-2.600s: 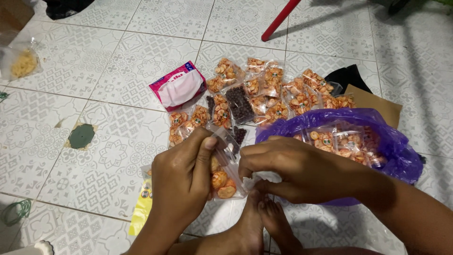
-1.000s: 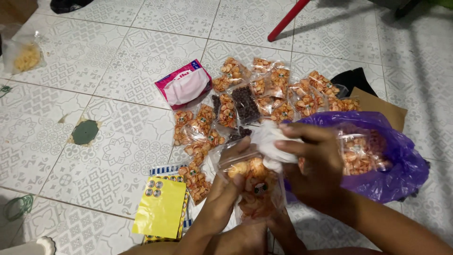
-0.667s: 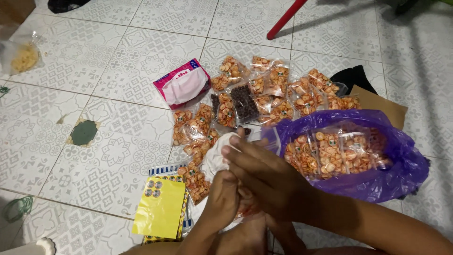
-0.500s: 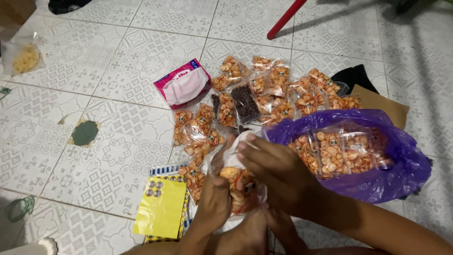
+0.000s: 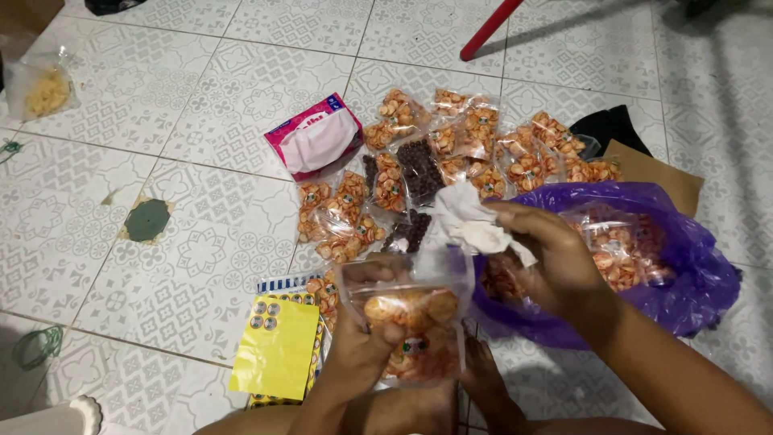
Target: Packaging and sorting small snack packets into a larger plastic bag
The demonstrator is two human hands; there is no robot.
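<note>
I see my left hand [image 5: 358,354] nearest, fingers pinching a clear plastic packet of orange snacks [image 5: 411,322] upright. Just right of that packet, my right hand [image 5: 555,258] pinches a crumpled white tissue [image 5: 471,221] above its open top. Right of the packet lies a purple plastic bag [image 5: 692,274] of packets; left, a yellow sheet [image 5: 278,346]. Beyond the packet, small snack packets [image 5: 451,149] and a pink tissue pack [image 5: 318,137] lie on the floor.

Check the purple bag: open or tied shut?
Open: the purple bag gapes, with snack packets visible inside its mouth.
</note>
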